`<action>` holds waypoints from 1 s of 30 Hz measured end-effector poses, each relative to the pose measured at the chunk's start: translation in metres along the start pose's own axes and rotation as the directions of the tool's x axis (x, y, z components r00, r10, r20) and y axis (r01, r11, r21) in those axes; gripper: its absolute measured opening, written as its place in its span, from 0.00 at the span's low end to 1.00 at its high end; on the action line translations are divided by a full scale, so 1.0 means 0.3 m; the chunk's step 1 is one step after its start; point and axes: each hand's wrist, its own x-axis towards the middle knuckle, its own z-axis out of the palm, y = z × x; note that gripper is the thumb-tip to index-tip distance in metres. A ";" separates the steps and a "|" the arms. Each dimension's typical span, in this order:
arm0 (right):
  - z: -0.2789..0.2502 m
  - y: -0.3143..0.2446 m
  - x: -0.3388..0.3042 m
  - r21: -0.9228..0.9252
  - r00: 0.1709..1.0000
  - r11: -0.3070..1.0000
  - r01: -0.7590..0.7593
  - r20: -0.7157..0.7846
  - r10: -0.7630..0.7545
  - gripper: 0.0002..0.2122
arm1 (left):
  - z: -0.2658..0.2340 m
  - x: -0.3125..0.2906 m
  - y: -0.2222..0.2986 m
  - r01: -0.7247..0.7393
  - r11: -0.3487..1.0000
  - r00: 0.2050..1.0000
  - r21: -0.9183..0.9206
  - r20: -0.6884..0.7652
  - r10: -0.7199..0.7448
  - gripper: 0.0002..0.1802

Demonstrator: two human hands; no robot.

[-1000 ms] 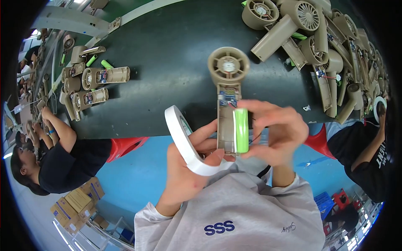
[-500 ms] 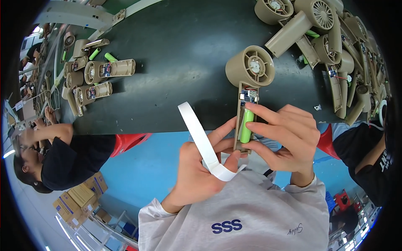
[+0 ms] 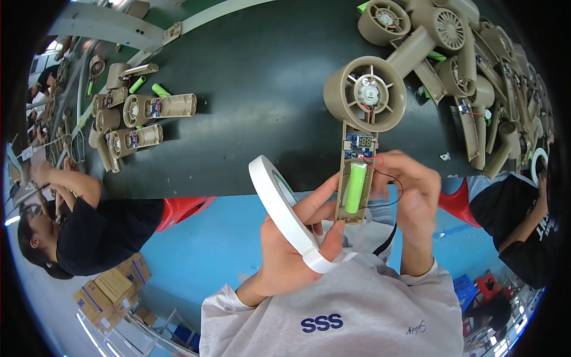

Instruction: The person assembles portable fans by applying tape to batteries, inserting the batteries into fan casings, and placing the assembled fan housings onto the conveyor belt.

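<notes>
My left hand (image 3: 291,256) grips the lower end of a beige handheld fan (image 3: 351,92), whose round head points away over the table. A roll of white tape (image 3: 279,208) hangs round that hand. The fan's handle lies open and shows a blue circuit board (image 3: 360,143) with a small display. Below the board a green battery cell (image 3: 355,188) sits lengthwise in the handle. Loose red and black wires loop out at the handle's right side. Beside them is my right hand (image 3: 413,184), fingers bent and blurred; whether they pinch a wire is unclear.
Several part-built fans (image 3: 157,107) and green cells lie at the table's left. A large heap of fans and shells (image 3: 476,65) covers the right side. People sit at both sides, by red stools (image 3: 184,211). Cardboard boxes (image 3: 113,285) stand on the floor at left.
My right hand has let go of the green cell and drawn to the right of the handle. The cell now lies uncovered in it, and the wires have come into view.
</notes>
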 end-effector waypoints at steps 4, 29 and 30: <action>0.059 -0.044 0.048 -0.163 0.980 0.972 -0.171 0.069 0.184 0.12 | -0.020 -0.013 0.013 -0.049 0.995 0.998 0.081 -0.028 0.052 0.36; 0.374 -0.161 0.205 -0.593 0.628 0.678 0.434 0.739 0.245 0.06 | -0.291 -0.032 -0.044 -0.352 0.786 0.834 0.508 -0.211 0.510 0.24; 0.372 -0.152 0.171 -0.539 0.633 0.751 0.382 0.744 0.212 0.07 | -0.295 -0.030 -0.057 -0.395 0.745 0.801 0.538 -0.196 0.566 0.23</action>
